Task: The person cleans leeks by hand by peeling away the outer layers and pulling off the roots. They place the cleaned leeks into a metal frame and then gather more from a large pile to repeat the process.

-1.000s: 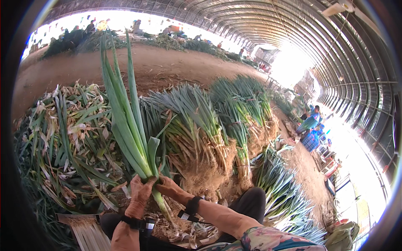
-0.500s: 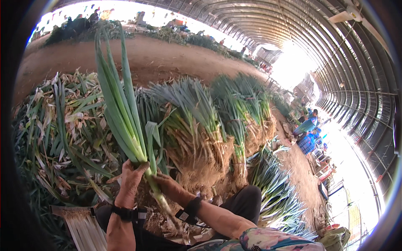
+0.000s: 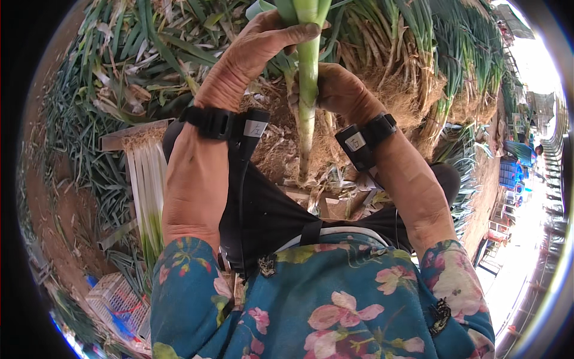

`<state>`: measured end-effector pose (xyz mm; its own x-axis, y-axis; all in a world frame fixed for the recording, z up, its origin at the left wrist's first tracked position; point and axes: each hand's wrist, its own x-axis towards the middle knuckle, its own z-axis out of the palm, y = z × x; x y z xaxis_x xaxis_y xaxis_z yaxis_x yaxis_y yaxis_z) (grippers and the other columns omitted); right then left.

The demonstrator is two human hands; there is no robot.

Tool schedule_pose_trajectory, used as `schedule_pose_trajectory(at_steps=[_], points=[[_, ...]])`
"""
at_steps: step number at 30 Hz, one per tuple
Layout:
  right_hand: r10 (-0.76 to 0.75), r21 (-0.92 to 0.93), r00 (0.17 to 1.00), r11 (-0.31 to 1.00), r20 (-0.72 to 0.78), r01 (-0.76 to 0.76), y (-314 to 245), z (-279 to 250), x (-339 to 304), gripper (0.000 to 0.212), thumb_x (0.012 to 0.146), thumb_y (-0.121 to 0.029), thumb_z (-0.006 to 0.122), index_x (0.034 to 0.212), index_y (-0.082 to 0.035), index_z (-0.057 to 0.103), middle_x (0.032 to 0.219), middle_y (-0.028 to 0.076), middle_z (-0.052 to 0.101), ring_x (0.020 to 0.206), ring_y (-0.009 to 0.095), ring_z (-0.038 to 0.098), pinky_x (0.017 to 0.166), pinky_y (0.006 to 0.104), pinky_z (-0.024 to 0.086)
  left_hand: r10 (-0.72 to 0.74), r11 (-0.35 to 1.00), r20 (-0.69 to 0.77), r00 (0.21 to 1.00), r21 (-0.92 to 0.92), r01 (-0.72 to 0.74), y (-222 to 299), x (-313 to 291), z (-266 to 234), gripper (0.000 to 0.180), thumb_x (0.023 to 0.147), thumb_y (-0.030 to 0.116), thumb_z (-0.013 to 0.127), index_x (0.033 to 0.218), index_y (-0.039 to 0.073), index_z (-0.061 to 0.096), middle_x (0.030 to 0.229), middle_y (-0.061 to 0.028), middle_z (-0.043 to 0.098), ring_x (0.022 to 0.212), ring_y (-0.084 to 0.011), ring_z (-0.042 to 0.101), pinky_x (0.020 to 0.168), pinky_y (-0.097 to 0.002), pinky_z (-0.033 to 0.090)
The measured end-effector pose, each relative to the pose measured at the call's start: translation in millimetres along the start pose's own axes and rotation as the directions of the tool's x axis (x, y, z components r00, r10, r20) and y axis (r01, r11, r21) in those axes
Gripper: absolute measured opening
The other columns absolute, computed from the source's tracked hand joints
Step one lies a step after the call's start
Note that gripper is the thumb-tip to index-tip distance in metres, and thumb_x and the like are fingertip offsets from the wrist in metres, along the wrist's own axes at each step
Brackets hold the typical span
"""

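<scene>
While a long green onion (image 3: 308, 75) hangs root-end down at top centre, the left hand (image 3: 258, 43) grasps it near the upper edge and the right hand (image 3: 342, 90) clasps it just below; black wristbands (image 3: 209, 122) carry white labels (image 3: 256, 128), each showing one dark character.

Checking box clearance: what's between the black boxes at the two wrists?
In the head view, the lower stalk of the green onion runs between the left box and the right box, with brownish litter behind it.
</scene>
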<state>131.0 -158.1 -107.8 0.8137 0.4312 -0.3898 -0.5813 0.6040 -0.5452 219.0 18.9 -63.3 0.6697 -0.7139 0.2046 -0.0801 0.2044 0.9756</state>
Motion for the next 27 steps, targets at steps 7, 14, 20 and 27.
schedule_pose_trajectory(at_steps=[7, 14, 20, 27], points=[[0.081, -0.05, 0.996, 0.995, -0.046, -0.083, 21.0, 0.8, 6.1, 0.019, 0.087, -0.016, 0.063, 0.093, 0.001, 0.06, 0.082, 0.012, 0.064, 0.074, 0.027, 0.065, 0.077, 0.0429, 0.056, -0.058, 0.954, -0.057, 0.997, -0.297, 0.039, -14.7, -1.2, 6.5, 0.045, 0.086, 0.029, 0.07, 0.121, 0.001, 0.059, 0.108, -0.0085, 0.066, 0.097, -0.0141, 0.062, 0.083, -0.028, 0.051], [-0.086, -0.742, 0.969, 0.66, -0.23, -0.117, 84.0, -52.5, 0.9, 0.022, 0.089, -0.022, 0.057, 0.09, -0.001, 0.064, 0.075, 0.014, 0.064, 0.071, 0.025, 0.063, 0.069, 0.0407, 0.052, -0.041, 0.829, -0.133, 0.99, -0.557, -0.041, 8.4, 14.7, 15.5, 0.044, 0.092, 0.029, 0.061, 0.118, -0.005, 0.053, 0.094, -0.0068, 0.058, 0.084, -0.0137, 0.055, 0.064, -0.025, 0.044], [-0.048, -0.96, 0.959, -0.002, -0.279, -0.279, 168.1, -97.0, -37.6, 0.039, 0.085, -0.038, 0.057, 0.094, -0.002, 0.068, 0.08, 0.015, 0.066, 0.072, 0.026, 0.06, 0.068, 0.04, 0.048, -0.177, 0.779, -0.407, 0.896, -0.614, -0.124, 4.5, -5.3, -0.3, 0.035, 0.09, 0.031, 0.063, 0.107, 0.001, 0.055, 0.079, -0.006, 0.058, 0.063, -0.018, 0.059, 0.052, -0.0296, 0.049], [-0.457, -0.639, 0.883, 0.711, -0.105, 0.292, 10.3, 44.9, -30.5, 0.047, 0.092, -0.029, 0.056, 0.127, 0.002, 0.049, 0.117, 0.011, 0.057, 0.107, 0.018, 0.055, 0.093, 0.0296, 0.044, -0.21, 0.766, -0.467, 0.859, -0.624, -0.153, -26.8, 16.2, 13.4, 0.028, 0.093, 0.025, 0.062, 0.105, 0.002, 0.053, 0.079, -0.0048, 0.057, 0.06, -0.0152, 0.056, 0.053, -0.0287, 0.047]])
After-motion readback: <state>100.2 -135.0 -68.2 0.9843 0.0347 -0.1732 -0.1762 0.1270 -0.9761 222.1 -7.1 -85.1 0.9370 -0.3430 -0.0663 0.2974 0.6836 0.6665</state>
